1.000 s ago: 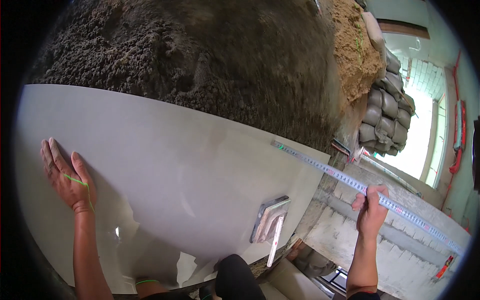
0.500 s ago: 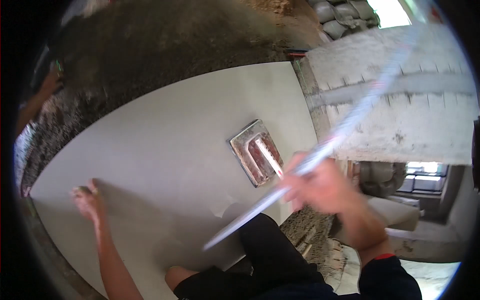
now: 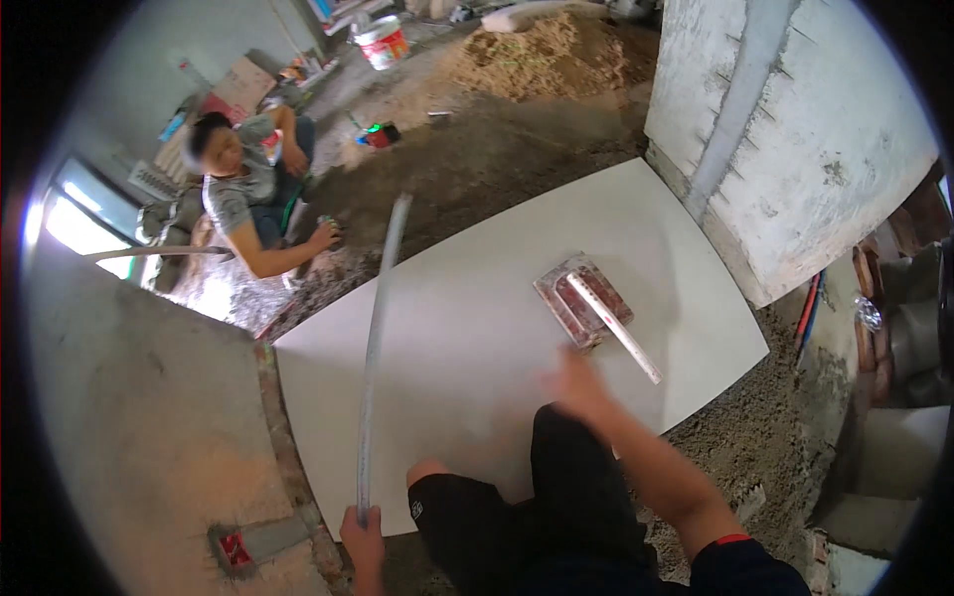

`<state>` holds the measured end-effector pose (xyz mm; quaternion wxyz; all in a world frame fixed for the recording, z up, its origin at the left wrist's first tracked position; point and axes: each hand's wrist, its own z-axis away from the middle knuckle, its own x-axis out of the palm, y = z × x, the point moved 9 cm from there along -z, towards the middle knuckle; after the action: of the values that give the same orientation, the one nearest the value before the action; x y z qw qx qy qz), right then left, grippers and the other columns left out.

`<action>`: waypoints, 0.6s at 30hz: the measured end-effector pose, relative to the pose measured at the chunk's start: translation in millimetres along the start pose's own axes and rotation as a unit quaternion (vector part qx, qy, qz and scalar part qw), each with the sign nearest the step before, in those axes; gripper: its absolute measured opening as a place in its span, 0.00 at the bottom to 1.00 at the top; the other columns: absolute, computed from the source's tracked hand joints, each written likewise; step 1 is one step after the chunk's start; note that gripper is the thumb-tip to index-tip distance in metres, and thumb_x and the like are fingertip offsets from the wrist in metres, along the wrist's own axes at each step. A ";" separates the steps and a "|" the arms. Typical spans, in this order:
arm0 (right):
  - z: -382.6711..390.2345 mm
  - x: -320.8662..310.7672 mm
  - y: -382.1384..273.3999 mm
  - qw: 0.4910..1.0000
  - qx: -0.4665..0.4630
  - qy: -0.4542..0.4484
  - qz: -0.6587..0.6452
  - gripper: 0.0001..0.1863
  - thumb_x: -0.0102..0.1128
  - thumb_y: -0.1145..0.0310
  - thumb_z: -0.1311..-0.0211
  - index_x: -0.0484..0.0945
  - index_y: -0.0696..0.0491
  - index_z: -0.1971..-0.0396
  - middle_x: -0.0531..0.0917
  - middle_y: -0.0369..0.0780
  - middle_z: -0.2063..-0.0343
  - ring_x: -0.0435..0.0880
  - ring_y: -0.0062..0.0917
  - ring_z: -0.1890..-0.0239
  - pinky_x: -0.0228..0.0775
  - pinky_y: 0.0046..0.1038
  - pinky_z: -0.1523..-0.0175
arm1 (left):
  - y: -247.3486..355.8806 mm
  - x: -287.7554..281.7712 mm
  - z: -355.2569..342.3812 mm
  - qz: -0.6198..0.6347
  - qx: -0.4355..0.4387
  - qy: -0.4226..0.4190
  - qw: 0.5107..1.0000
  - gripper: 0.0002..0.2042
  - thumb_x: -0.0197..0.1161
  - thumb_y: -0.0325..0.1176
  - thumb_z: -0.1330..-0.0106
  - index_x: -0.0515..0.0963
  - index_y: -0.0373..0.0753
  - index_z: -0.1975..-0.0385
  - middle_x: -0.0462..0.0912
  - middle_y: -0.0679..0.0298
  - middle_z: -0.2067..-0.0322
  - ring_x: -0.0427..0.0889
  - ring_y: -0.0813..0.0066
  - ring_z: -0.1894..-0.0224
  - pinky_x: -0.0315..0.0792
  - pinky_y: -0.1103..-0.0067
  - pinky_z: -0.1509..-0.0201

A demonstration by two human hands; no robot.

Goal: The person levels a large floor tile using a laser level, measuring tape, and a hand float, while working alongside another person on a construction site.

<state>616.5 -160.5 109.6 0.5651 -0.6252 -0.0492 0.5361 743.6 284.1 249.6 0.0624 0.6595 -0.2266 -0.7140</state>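
My left hand [image 3: 363,541] is closed round the lower end of a long, thin metal straightedge [image 3: 372,358], which reaches away over a large pale slab [image 3: 467,348] and past its far edge. Blurred by motion, my right hand [image 3: 576,385] is above the slab, just on the near side of a rectangular tiling float [image 3: 566,308] with a loop handle. Its fingers cannot be made out. A short white stick [image 3: 626,343] lies across the float and sticks out to the right.
Another person [image 3: 243,194] sits low beyond the slab's far left edge, one hand near the dark mortar bed [image 3: 487,139]. A rough wall [image 3: 735,149] rises at the right. Farther back are a sand pile [image 3: 547,60] and a bucket [image 3: 382,45]. A bare wall [image 3: 149,397] stands at the left.
The straightedge has gone from my right hand to my left. My right hand has come down nearer the float. The view has shifted, bringing the other person more fully into sight.
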 end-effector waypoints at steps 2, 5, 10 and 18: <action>-4.3 -69.1 91.2 0.967 0.054 0.157 0.195 0.28 0.55 0.55 0.41 0.67 0.61 0.49 0.74 0.56 0.52 0.73 0.47 0.48 0.61 0.45 0.42 | -67.2 3.4 56.7 -0.005 -0.062 0.019 0.998 0.15 0.63 0.36 0.41 0.68 0.32 0.78 0.67 0.57 0.85 0.66 0.66 0.82 0.61 0.67 0.77; 7.9 -90.6 198.3 0.972 0.211 0.005 0.104 0.27 0.52 0.53 0.38 0.64 0.59 0.49 0.77 0.56 0.55 0.77 0.49 0.51 0.68 0.46 0.47 | -148.6 23.3 109.3 -0.073 -0.139 0.055 0.986 0.16 0.61 0.38 0.39 0.64 0.37 0.82 0.62 0.64 0.86 0.61 0.69 0.83 0.58 0.68 0.76; 20.8 -23.5 211.4 0.982 0.154 0.053 0.093 0.25 0.53 0.52 0.40 0.64 0.61 0.57 0.79 0.57 0.66 0.80 0.52 0.62 0.72 0.47 0.57 | -264.1 83.9 98.3 0.002 -0.273 0.039 0.961 0.16 0.63 0.42 0.40 0.69 0.35 0.76 0.66 0.61 0.82 0.66 0.68 0.81 0.60 0.65 0.76; 84.6 36.7 223.7 0.961 0.198 -0.145 -0.129 0.28 0.48 0.45 0.37 0.67 0.61 0.65 0.78 0.49 0.80 0.81 0.37 0.79 0.73 0.38 0.74 | -135.1 153.3 -52.5 -0.146 -0.231 -0.004 0.962 0.36 0.63 0.51 0.46 0.65 0.29 0.46 0.73 0.49 0.49 0.71 0.54 0.45 0.59 0.61 0.38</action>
<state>448.7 -160.5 -64.9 0.7287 -0.4051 -0.1036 0.5424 804.1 332.1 53.3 0.1069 0.6506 0.0431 -0.7506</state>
